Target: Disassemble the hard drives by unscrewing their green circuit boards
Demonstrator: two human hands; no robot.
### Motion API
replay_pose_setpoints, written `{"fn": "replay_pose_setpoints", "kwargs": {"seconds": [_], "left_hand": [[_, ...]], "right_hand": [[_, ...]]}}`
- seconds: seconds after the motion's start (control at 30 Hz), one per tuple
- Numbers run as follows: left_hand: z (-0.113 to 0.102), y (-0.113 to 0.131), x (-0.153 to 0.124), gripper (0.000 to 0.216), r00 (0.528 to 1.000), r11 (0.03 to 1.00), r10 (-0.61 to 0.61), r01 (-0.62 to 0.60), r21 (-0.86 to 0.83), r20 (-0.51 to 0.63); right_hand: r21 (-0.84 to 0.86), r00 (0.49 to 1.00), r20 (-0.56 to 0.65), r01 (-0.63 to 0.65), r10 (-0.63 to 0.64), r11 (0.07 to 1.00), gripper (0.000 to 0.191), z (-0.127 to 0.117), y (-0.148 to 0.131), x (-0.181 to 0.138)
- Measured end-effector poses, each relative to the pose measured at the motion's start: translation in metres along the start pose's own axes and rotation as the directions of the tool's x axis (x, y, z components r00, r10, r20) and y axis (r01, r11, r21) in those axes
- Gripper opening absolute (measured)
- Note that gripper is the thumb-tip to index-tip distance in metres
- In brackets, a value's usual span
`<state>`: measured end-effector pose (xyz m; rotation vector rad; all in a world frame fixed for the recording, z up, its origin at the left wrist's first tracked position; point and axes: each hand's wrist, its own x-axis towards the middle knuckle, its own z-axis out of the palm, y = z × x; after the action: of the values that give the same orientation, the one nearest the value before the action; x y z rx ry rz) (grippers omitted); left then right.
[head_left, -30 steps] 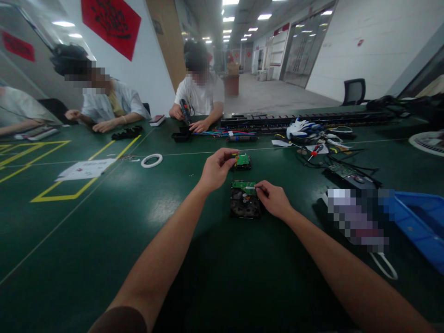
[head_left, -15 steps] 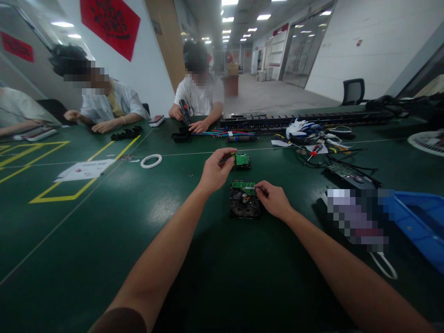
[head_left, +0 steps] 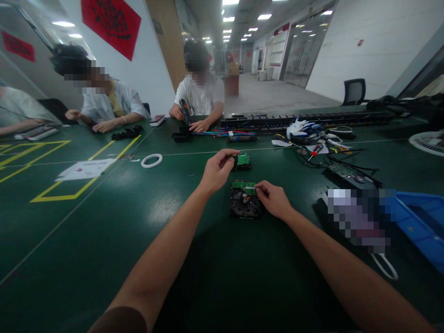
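Observation:
On the green table in front of me lies a black hard drive with a green circuit board along its far part. My right hand is at its upper right edge, thumb and fingers pinched together. Whatever sits between those fingertips is too small to name. Just beyond lies a smaller drive with a green board on top. My left hand is beside its left edge, fingers curled in a pinch, and what they hold, if anything, is hidden.
A white ring and a paper sheet lie to the left. Rightward are a red screwdriver, gloves, a circuit board with cables and a blue tray. Across the table a person holds a power screwdriver.
My left fingertips have shifted very slightly to the right by the smaller drive. My right hand and both drives look nearly the same.

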<state>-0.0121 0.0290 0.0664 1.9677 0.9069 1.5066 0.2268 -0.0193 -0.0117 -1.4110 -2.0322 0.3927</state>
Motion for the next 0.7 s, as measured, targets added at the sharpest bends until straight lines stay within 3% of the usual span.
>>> {"fn": "replay_pose_setpoints", "kwargs": {"seconds": [0.17, 0.5, 0.7], "left_hand": [[0.0005, 0.0032, 0.0000, 0.022, 0.999, 0.998, 0.047, -0.047, 0.032, -0.023], [-0.0021, 0.0027, 0.0008, 0.027, 1.000, 0.997, 0.022, -0.020, 0.080, -0.018], [-0.0002, 0.0011, -0.0007, 0.026, 1.000, 0.999, 0.026, -0.026, 0.019, -0.004]], "right_hand": [[0.004, 1.000, -0.005, 0.002, -0.002, 1.000, 0.021, -0.0006, -0.0010, -0.0001], [0.010, 1.000, 0.000, -0.016, 0.016, 1.000, 0.021, -0.0005, -0.0007, -0.0004], [0.009, 1.000, 0.011, -0.016, 0.016, 1.000, 0.021, -0.0007, -0.0006, -0.0006]]}}
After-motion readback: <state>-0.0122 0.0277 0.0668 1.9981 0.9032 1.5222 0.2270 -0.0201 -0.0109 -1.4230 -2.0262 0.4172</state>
